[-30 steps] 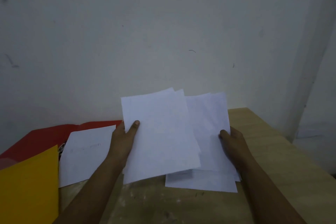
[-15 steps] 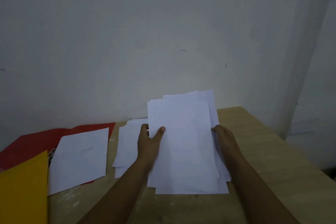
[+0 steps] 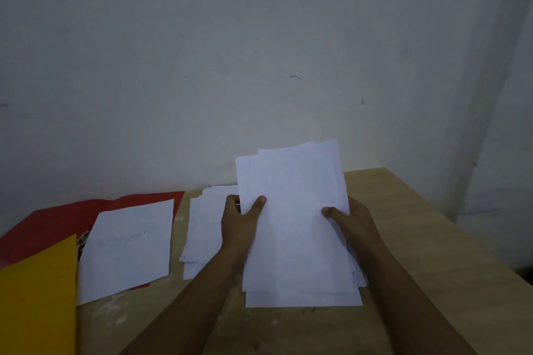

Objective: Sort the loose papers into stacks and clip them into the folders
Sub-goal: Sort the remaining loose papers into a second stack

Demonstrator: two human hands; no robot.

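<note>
Wood table w/ red folder, yellow folder & a white paper pile on it.

No readable text anywhere; only a faint, illegible handwritten line across the single white sheet lying on the red folder; too blurred to make out.

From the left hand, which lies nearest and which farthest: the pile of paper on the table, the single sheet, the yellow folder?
1. Pile of paper: just beside the left hand.
2. Single sheet: farther left, on the red folder.
3. Yellow folder: far left edge.
</note>
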